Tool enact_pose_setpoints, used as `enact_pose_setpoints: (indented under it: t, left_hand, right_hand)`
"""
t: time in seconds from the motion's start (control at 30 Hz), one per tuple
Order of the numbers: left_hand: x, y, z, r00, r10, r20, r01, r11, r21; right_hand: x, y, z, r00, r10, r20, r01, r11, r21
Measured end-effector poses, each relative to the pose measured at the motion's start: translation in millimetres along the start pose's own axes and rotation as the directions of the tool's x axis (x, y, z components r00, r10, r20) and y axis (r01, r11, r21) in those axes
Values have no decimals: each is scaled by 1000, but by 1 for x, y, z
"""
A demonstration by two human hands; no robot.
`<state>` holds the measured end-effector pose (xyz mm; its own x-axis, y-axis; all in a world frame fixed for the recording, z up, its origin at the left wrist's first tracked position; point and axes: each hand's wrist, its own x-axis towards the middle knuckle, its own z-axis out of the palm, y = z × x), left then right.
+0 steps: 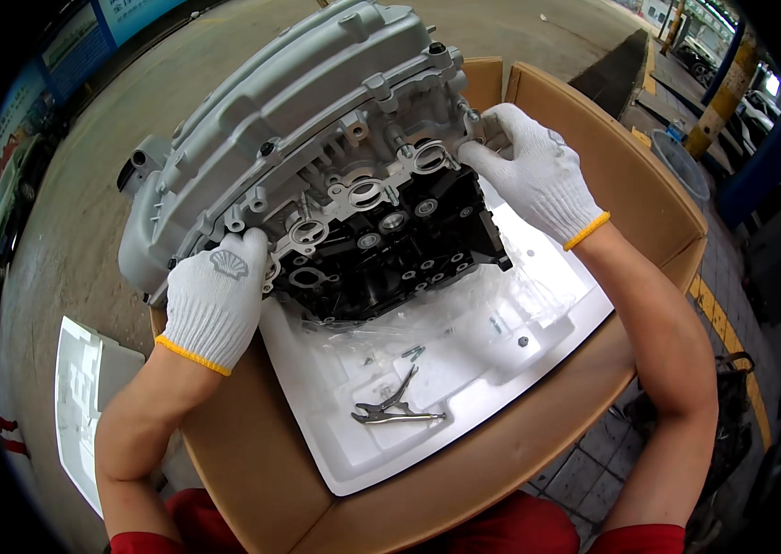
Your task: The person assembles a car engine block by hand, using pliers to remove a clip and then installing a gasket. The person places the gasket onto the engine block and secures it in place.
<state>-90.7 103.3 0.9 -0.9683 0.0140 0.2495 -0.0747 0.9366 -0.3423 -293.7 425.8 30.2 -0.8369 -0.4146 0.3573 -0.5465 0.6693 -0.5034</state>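
An engine with a silver-grey cylinder head and black block sits tilted in a white foam tray. Along its side runs a thin metal manifold gasket with round openings, lying against the ports with studs poking out. My left hand, in a white knit glove, has its fingers closed at the gasket's left end. At the right end, my gloved right hand curls its fingers and thumb against the gasket edge; its fingertips are partly hidden. Locking pliers lie on the foam.
A cardboard box surrounds the foam. Loose studs, a small nut and clear plastic film lie in the tray. A white foam piece stands on the floor at left. A clear bin stands beyond the box at right.
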Motion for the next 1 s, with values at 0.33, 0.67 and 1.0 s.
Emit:
enact_pose_setpoints:
  t: [0.33, 0.67, 1.0]
  left_hand:
    - [0, 23, -29, 998, -57, -16, 57, 998, 12]
    - [9, 20, -1, 848, 485, -213, -489, 872, 36]
    - [0, 21, -5, 794, 601, 94, -608, 785, 121]
  right_hand:
    - [0, 3, 6, 999, 0, -47, -2, 999, -52]
    - [-6, -16, 2, 993, 44, -110, -46, 999, -22]
    - [-12, -10, 5, 882, -460, -103, 428, 873, -234]
